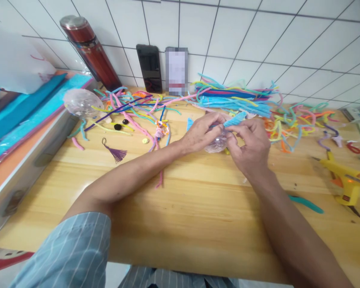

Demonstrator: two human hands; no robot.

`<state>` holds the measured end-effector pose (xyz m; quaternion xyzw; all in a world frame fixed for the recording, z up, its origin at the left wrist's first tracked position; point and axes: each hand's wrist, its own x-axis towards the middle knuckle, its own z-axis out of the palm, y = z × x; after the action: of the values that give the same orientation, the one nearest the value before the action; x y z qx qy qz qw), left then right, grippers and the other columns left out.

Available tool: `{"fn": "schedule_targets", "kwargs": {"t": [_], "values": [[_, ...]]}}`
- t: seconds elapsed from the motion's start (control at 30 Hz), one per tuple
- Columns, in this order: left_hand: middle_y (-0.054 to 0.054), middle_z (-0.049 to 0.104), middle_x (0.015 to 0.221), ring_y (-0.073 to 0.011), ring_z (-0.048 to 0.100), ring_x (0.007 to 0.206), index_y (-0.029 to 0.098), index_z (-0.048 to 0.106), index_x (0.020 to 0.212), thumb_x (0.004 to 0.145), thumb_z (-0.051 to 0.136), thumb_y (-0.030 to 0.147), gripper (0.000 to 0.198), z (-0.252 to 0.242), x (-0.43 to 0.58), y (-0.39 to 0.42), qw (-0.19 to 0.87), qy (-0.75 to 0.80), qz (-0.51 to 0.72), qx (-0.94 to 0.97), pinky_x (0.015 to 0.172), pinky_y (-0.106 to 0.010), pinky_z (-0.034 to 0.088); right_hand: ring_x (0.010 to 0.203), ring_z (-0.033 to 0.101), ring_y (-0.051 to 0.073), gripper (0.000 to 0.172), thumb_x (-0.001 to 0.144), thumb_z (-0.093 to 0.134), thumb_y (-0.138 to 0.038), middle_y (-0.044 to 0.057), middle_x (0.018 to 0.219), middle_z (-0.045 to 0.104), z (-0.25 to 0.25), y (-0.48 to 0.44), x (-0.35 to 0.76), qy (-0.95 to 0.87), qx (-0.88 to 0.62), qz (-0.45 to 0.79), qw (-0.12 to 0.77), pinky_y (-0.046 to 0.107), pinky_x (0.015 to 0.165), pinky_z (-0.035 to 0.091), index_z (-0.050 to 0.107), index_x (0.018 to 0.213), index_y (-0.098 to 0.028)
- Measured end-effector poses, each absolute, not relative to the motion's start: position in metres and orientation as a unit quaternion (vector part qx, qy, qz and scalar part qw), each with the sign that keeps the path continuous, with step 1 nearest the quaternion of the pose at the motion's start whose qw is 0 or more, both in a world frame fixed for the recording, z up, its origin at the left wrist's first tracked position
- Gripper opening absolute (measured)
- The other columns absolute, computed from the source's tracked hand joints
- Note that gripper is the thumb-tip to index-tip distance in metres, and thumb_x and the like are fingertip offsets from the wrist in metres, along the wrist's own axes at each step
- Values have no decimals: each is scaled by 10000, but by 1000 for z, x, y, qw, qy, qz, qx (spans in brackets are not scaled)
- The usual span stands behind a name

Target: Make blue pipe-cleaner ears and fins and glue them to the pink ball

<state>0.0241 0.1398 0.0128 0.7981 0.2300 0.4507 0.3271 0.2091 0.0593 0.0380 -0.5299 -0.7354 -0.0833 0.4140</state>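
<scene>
Both hands meet over a clear, faceted plastic piece (215, 146) with light blue ribbed parts on it, one blue part (235, 119) pointing up to the right. My left hand (205, 129) is closed round the plastic piece from the left, its fingers curled over the top. Thumb and fingers of my right hand (250, 144) pinch at its right side, right by the blue part. The fingers hide exactly how the blue parts join the clear one. Just behind lie bundled pipe cleaners (234, 105), mostly blue.
Loose pipe cleaners (132, 114) and a purple tassel (115, 153) lie left; more curled ones (294, 124) lie right. A yellow glue gun (346, 176) rests at far right. A red flask (90, 52) and two phones (150, 68) stand by the tiled wall. Another clear piece (82, 102) sits left.
</scene>
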Motion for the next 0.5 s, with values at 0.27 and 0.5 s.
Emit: {"fn": "schedule_targets", "kwargs": {"t": [0.27, 0.5], "values": [[-85, 769, 1115, -218, 698, 1059, 195, 666, 1055, 1062, 532, 371, 221, 14, 24, 139, 337, 219, 455, 795, 1005, -374, 556, 927, 715, 279, 175, 1013, 615, -295, 91, 972, 728, 37, 57, 209, -740, -519, -75, 421, 467, 829, 591, 783, 1061, -298], [-99, 779, 1177, -224, 709, 1126, 185, 691, 1083, 1070, 541, 374, 243, 12, 25, 140, 345, 201, 463, 791, 1061, -393, 557, 923, 695, 289, 131, 1023, 642, -311, 89, 955, 702, 37, 56, 211, -727, -529, -44, 435, 487, 877, 578, 770, 1052, -316]]}}
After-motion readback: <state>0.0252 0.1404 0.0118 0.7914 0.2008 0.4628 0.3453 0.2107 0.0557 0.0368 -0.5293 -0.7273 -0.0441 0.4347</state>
